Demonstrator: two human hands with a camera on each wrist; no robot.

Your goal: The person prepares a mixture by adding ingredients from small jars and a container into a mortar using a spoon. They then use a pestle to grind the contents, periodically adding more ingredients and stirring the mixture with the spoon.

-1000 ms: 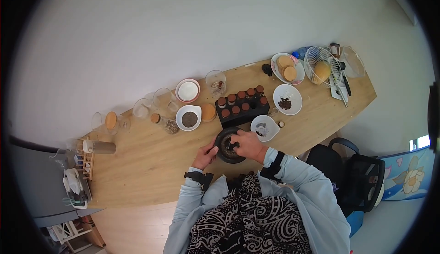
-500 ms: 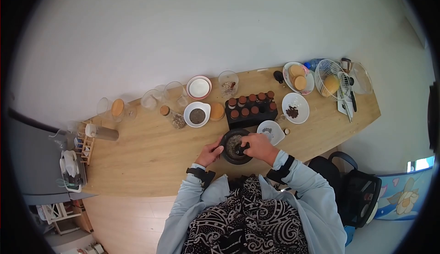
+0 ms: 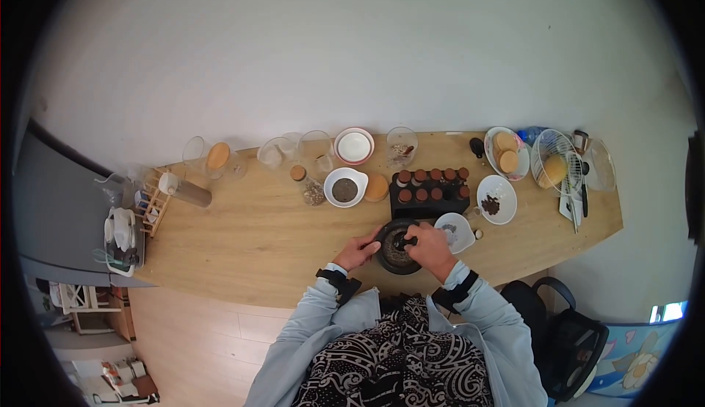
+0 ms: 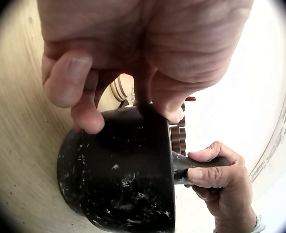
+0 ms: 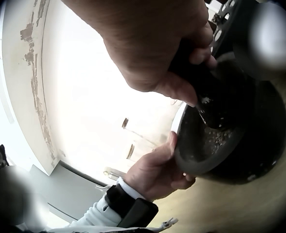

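A black mortar [image 3: 397, 266] stands near the table's front edge, its wall flecked with white in the left wrist view [image 4: 128, 170]. My left hand [image 3: 358, 250] grips its rim from the left, thumb on the edge. My right hand [image 3: 432, 248] is curled round a black pestle [image 4: 182, 170], whose lower end is inside the mortar. Coarse brownish ground bits [image 5: 218, 140] lie in the mortar around the pestle's tip. Just right of the mortar is a small white spouted bowl [image 3: 462, 238] with a little dark matter in it.
Behind the mortar stands a black rack [image 3: 429, 208] of brown-capped bottles. A white bowl of dark pieces [image 3: 505, 214] is right of it; a spouted bowl of dark powder [image 3: 361, 179] is left. Glass jars line the back; a wire basket [image 3: 547, 141] and knife lie far right.
The head view has shifted, so the table and its objects appear further right and lower. Both hands stay on the mortar and pestle; the pestle's position within the mortar differs slightly.
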